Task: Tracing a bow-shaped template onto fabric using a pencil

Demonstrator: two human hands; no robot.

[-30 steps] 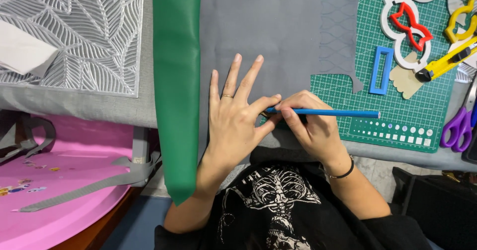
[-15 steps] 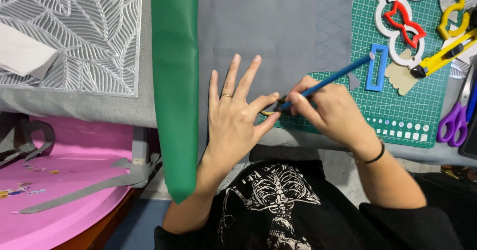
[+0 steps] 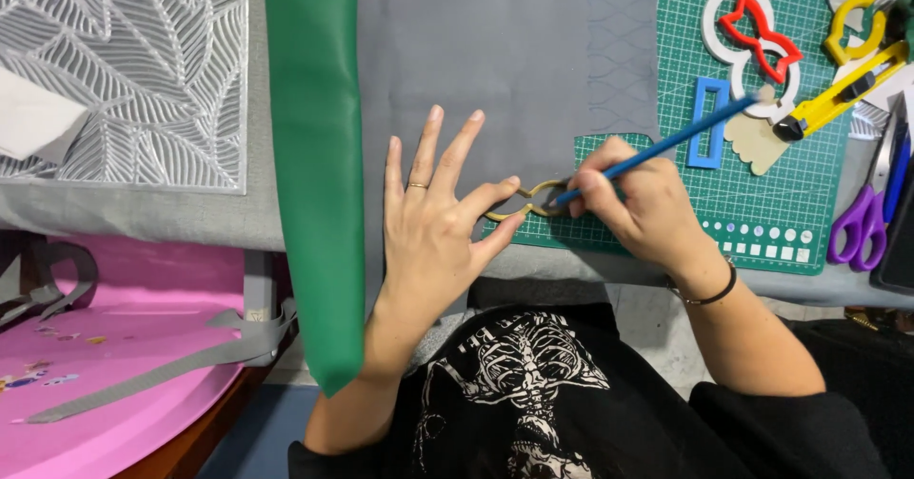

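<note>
While the left hand is pressing a small tan template flat on the grey sheet, the right hand is running a blue pencil around its outline — fingers closed tight around the shaft, tip down at the template's right loop. The left thumb and forefinger are pinching the template's left end against the sheet, with the other fingers spread open and flat. All this is happening near the counter's front edge, where the sheet is meeting the corner of the green mat.

To trace well, I would judge that the left hand needs to be bearing straight down, not sideways, since the thin template looks apt to creep. Keeping the pencil steep and snug to the edge should give a true line — and the pinning fingers look close enough to block the tip on the left loop, so shifting them one at a time seems wise.
</note>
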